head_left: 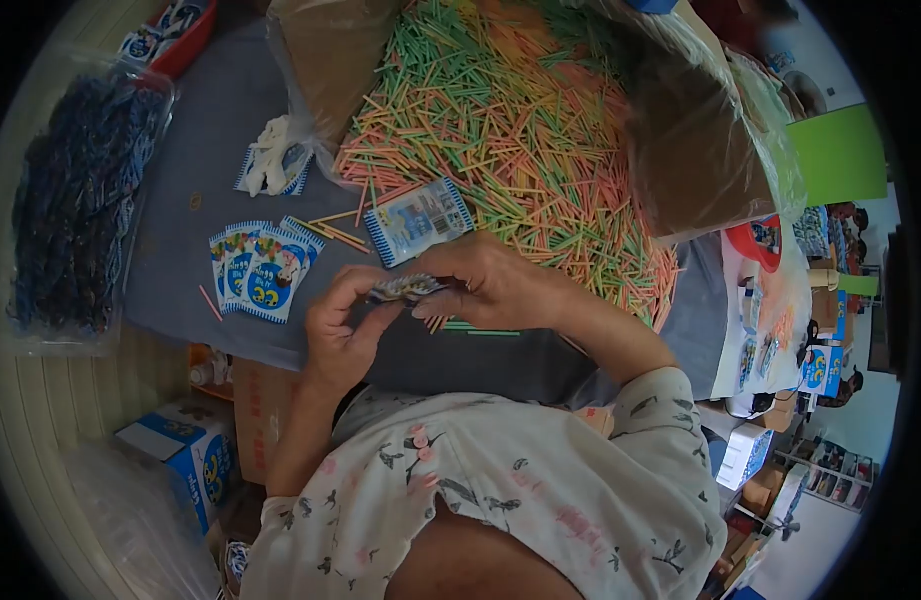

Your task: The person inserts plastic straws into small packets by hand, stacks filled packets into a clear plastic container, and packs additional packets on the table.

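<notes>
Both my hands are together near the table's front edge, holding a small printed packet (pixel 405 289) seen nearly edge-on. My left hand (pixel 342 325) pinches its left end between thumb and fingers. The right end is gripped by my right hand (pixel 495 283), its fingers curled over the top. Orange and green sticks (pixel 480 332) show just under my right hand. Behind the hands lies a blue and white packet (pixel 418 220), beside a few loose sticks (pixel 338 233). To the left, several similar packets (pixel 265 275) are fanned out on the grey cloth (pixel 170 240).
A large heap of coloured sticks (pixel 500 130) fills the back, between brown box flaps (pixel 695 150) covered in clear plastic. A white crumpled item (pixel 271 158) rests on packets. At far left stands a clear tray (pixel 120 200) of dark blue packets. Red basins (pixel 765 245) flank the table.
</notes>
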Motion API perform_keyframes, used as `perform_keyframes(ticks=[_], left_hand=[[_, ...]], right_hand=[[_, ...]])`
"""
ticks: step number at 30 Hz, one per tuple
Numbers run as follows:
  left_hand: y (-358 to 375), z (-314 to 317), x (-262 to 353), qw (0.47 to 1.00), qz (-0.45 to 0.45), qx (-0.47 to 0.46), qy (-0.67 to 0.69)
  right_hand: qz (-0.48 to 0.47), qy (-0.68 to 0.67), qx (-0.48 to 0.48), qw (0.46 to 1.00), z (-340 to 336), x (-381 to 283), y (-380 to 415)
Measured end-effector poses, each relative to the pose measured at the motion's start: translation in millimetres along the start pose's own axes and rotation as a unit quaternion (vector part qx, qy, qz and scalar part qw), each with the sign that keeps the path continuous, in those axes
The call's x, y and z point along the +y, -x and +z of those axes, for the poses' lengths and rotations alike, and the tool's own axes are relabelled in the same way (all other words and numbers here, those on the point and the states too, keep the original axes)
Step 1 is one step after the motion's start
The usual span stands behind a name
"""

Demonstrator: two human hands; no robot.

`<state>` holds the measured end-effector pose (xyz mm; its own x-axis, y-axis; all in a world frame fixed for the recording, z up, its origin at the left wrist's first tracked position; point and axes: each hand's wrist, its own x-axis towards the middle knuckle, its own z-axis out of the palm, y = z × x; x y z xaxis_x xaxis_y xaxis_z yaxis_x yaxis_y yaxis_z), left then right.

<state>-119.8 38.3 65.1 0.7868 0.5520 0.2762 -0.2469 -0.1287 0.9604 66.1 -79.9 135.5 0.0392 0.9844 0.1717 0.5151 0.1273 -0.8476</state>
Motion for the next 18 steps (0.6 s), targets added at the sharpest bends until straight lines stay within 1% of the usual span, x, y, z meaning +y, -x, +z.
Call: perform_keyframes(ticks=[1, 2, 3, 4, 5, 6, 7, 8, 9, 10, 11, 12, 14, 15, 17, 18], left_hand=[[3.2, -6.6, 0.4, 1.000, 0.004, -0.001, 0.002], [8.1, -17.1, 0.8, 0.998, -0.052, 0.021, 0.005], [12.8, -28.4, 1.2, 0.993, -0.108, 0.043, 0.008], [15.1, -40.0, 4.6, 0.995, -0.086, 0.058, -0.009], [15.6, -53.5, 6.5, 0.995, -0.082, 0.056, -0.008], [15.5, -67.0, 8.2, 0.985, -0.074, 0.060, -0.144], [13.4, -73.7, 12.6, 0.956, -0.064, 0.067, -0.279], [7.4, -70.0, 28.2, 0.900, -0.102, 0.059, -0.421], [3.3, -63.3, 29.7, 0.899, -0.100, 0.065, -0.421], [-1.7, -55.7, 30.6, 0.821, -0.049, 0.069, -0.564], [-7.3, -48.2, 31.3, 0.720, 0.002, 0.069, -0.691], [-12.8, -41.6, 33.6, 0.720, 0.005, 0.069, -0.691], [-20.5, -27.9, 38.6, 0.746, 0.047, 0.083, -0.659], [-25.4, -20.5, 35.7, 0.745, 0.043, 0.086, -0.661], [-40.9, -6.1, 22.9, 0.843, 0.112, -0.016, -0.526], [-48.1, 5.9, 15.8, 0.853, 0.124, -0.053, -0.504]], right_hand=[[0.017, -0.070, -0.037, 0.997, -6.8, 2.7, -4.6], [0.016, -0.066, -0.036, 0.997, -18.2, 9.3, -8.7], [0.039, -0.053, 0.039, 0.997, -35.4, 20.7, -12.1], [0.060, -0.040, 0.114, 0.991, -54.8, 33.7, -16.0], [0.068, 0.035, 0.172, 0.982, -77.7, 51.0, -21.9], [0.075, 0.108, 0.228, 0.965, -102.2, 68.8, -28.1], [0.130, 0.204, 0.230, 0.943, -125.3, 81.4, -33.1], [0.182, 0.297, 0.230, 0.909, -144.2, 92.5, -40.1], [0.176, 0.298, 0.229, 0.910, -155.9, 107.7, -48.1], [0.162, 0.384, 0.240, 0.877, -163.2, 122.4, -55.8], [0.150, 0.466, 0.250, 0.835, -170.7, 135.2, -61.1], [0.150, 0.466, 0.252, 0.834, -174.1, 137.0, -69.5], [0.160, 0.492, 0.224, 0.826, -169.6, 139.6, -88.4], [0.157, 0.490, 0.221, 0.828, -165.5, 137.9, -97.6], [0.157, 0.469, 0.206, 0.844, -154.8, 129.8, -120.7], [0.153, 0.466, 0.204, 0.847, -148.5, 122.5, -132.5]])
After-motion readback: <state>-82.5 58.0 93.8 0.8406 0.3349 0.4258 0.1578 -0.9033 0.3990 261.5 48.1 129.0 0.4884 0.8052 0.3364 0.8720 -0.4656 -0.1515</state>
